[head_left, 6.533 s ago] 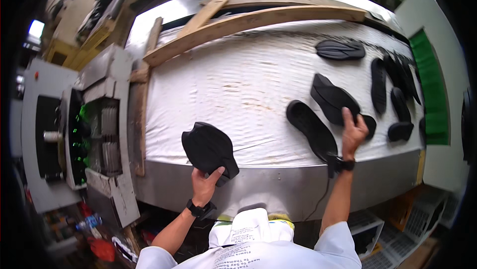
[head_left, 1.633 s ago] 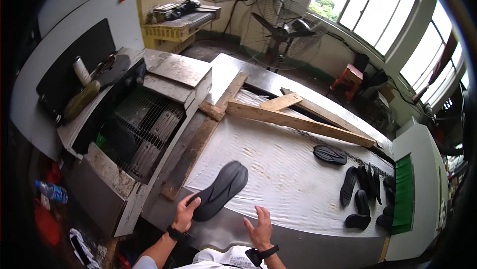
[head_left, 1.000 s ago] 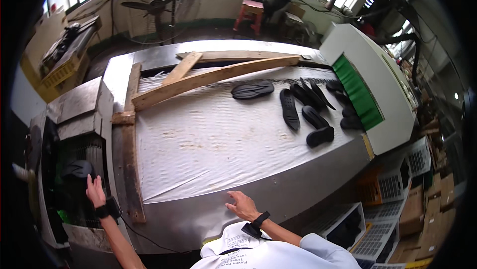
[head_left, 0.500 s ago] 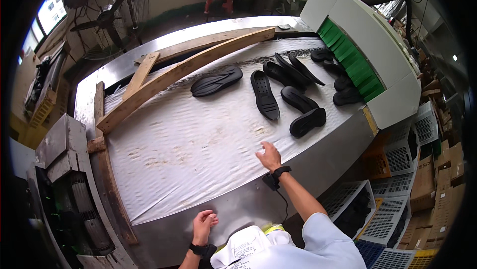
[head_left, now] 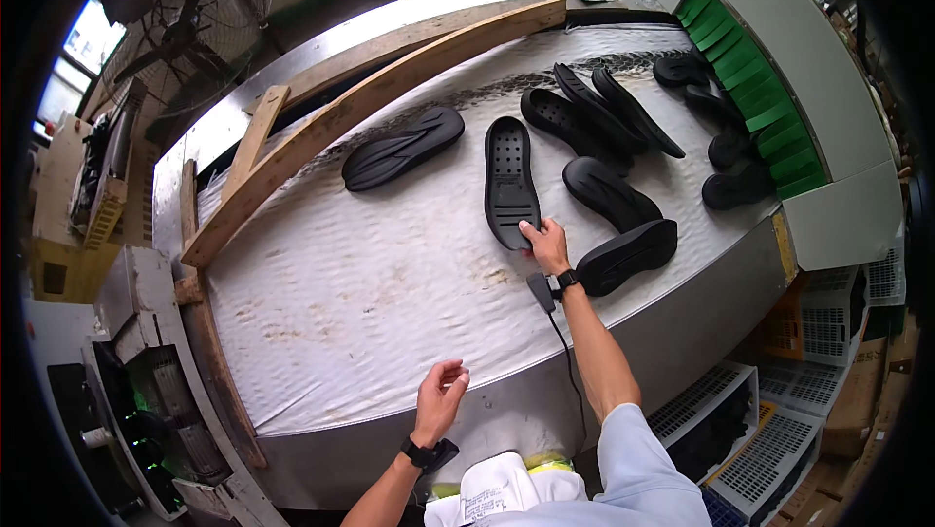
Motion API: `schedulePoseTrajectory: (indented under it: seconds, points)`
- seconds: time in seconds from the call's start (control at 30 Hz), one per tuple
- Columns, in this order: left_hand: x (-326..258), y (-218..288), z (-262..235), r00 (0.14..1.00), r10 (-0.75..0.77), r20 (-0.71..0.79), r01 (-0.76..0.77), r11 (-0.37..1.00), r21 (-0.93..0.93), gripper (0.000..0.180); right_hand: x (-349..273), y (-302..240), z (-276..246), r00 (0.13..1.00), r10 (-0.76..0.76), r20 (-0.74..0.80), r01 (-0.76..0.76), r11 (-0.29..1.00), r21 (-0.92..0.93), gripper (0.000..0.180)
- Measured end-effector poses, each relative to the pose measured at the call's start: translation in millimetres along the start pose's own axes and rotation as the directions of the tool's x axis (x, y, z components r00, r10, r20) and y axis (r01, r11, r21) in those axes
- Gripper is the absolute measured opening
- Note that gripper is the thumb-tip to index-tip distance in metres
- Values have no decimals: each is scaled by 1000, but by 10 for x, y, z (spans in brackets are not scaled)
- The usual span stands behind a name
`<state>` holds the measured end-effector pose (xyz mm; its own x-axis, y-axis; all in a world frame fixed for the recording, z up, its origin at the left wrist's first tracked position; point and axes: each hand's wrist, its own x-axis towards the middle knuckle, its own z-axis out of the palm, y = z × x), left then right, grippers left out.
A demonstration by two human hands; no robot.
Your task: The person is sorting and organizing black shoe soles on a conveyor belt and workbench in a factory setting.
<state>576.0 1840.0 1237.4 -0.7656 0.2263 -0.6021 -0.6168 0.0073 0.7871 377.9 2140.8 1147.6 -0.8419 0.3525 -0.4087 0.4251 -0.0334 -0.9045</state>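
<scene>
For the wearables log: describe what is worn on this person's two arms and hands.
Both hands are bare, without gloves. The left hand has a black band at the wrist. The right hand has a black wrist strap carrying a small black device, with a thin dark cable trailing along the forearm. A pale blue short sleeve covers the right upper arm.

- A factory floor, likely shoemaking.
- Black shoe soles lie on a wide white conveyor belt in a metal frame.
- A machine hood with green flaps covers the belt's end.
- Industrial fan, plastic crates, and cardboard boxes nearby.
</scene>
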Motion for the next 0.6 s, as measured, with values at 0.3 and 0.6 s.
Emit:
schedulePoseTrajectory:
  seconds: [0.3, 0.6]
  points:
    - [481, 828, 94, 658, 752, 30, -420, 334, 843, 87, -1532, -1329, -312, 659, 440, 610, -403, 891, -208, 25]
    - [68, 616, -346, 757, 426, -495, -420, 898, 130, 39, 199, -1249, 637, 869, -206, 451, 445, 725, -526, 65]
